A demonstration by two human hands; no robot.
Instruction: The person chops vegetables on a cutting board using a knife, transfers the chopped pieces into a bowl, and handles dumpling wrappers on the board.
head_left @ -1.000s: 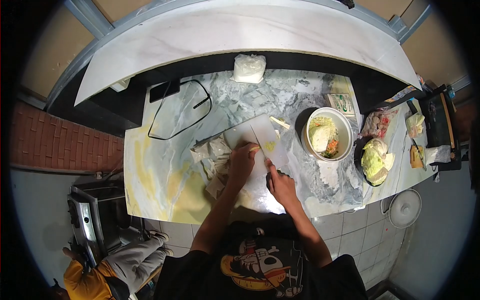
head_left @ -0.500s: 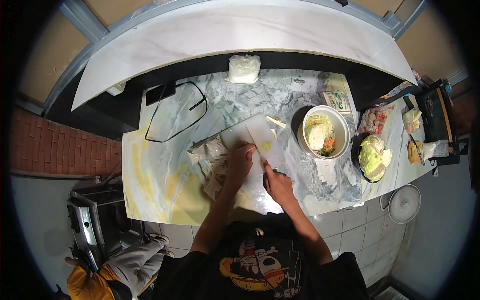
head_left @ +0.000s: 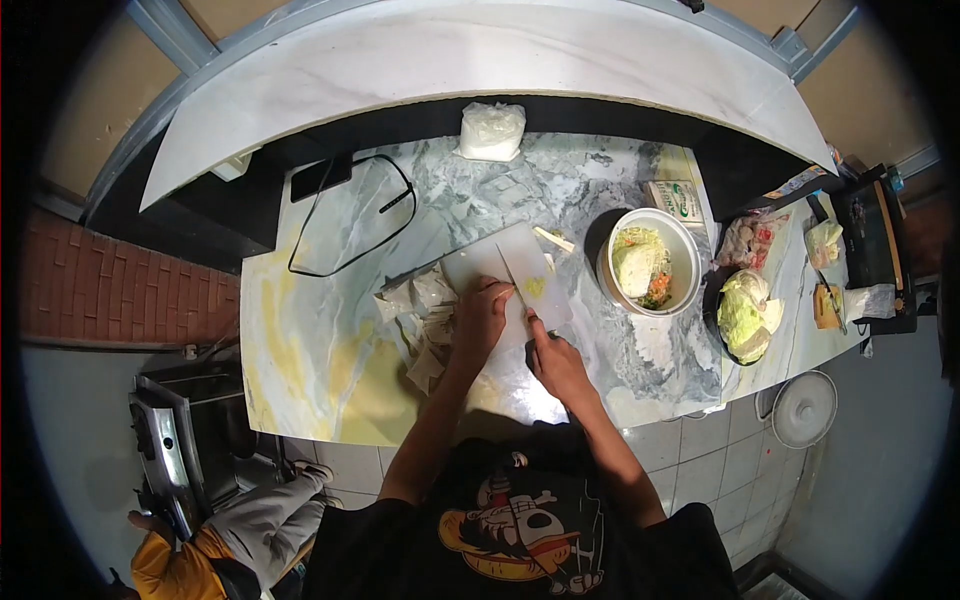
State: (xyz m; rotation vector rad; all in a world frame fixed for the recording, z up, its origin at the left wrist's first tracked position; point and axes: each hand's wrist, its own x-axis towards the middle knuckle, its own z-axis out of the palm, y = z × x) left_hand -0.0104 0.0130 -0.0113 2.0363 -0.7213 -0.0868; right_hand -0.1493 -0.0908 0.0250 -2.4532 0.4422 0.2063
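Observation:
A white cutting board (head_left: 478, 260) lies on the marble counter before me. In my right hand (head_left: 556, 362) is the handle of a knife (head_left: 508, 268), its blade pointing away from me across the board. My left hand (head_left: 484, 315) rests on the board just left of the blade, fingers closed and pressed together; whatever they pinch is hidden. Small pale yellow-green chopped pieces (head_left: 535, 288) lie right of the blade. Beside the board's left edge are several crumpled, pale wrapper-like pieces (head_left: 432, 288), partly behind my left forearm.
A white tub (head_left: 606, 275) with a cabbage chunk and chopped vegetables stands right of the board. Further right are a cabbage (head_left: 745, 315) and a bagged reddish food (head_left: 748, 240). A white bag (head_left: 492, 132) sits at the back, a black strap (head_left: 350, 268) at left. Someone sits lower left (head_left: 265, 530).
The knife blade has tilted slightly, showing as a thinner line. Both hands stay almost in place, and the whole view has shifted a little.

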